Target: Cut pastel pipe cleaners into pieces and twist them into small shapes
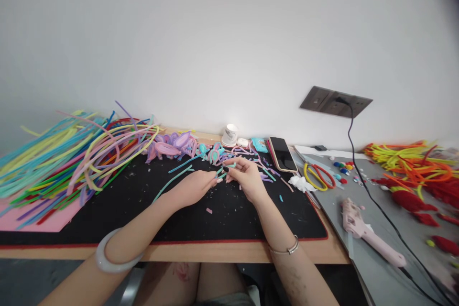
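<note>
Over the middle of the black mat [229,224], my two hands meet at a short teal pipe cleaner [220,172]. My left hand [197,186] pinches one part of it, fingertips pressed together. The fingers of my right hand [247,177] are closed on its other part, where the end curls round. A longer teal pipe cleaner [168,184] lies on the mat and passes behind my left wrist. Just beyond the hands are teal and pink looped pieces [214,153] and cut lilac and pink stems. My fingers hide part of the held piece.
A big pile of coloured pipe cleaners [107,143] covers the left. Toward the wall stand a white cup [230,133] and a phone [282,154]. Scissors [317,177], a pink glue gun [369,234] and its black cord [373,196] are at the right.
</note>
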The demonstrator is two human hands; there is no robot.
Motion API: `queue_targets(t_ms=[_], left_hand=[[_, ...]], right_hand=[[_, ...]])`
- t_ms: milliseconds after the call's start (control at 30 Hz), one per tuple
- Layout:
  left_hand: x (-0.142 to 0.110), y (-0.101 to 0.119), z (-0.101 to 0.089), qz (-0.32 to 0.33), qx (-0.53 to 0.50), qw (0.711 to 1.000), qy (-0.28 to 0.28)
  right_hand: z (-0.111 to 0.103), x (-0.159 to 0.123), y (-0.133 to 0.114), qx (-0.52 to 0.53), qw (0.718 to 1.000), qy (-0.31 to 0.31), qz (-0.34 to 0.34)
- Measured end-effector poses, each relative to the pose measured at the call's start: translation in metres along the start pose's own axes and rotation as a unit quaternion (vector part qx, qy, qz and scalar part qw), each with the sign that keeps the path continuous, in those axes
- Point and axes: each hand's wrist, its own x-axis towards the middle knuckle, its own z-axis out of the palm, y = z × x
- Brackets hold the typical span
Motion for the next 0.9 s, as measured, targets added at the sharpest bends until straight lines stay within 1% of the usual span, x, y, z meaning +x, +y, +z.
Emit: queue_targets(t_ms=[200, 500, 667, 833, 900], left_hand=[[0.001, 0.002, 0.0, -0.002, -0.045, 0.999, -0.013], [0.001, 0.004, 0.0, 0.0, 0.021, 1.0, -0.01], [0.001, 0.006, 0.0, 0.005, 0.064, 0.998, 0.0], [0.001, 0.007, -0.001, -0.001, 0.063, 0.998, 0.004], [0.001, 0.007, -0.002, -0.003, 0.053, 0.999, 0.005]], right_hand=[[0.0, 0.001, 0.001, -0.006, 0.999, 0.037, -0.005], [0.004, 0.003, 0.008, -0.008, 0.997, 0.07, -0.032], [0.009, 0.002, 0.01, -0.001, 0.996, 0.082, -0.032], [0.012, 0.001, 0.011, -0.014, 0.993, 0.109, -0.049], [0.011, 0.002, 0.011, -0.004, 0.993, 0.107, -0.049]])
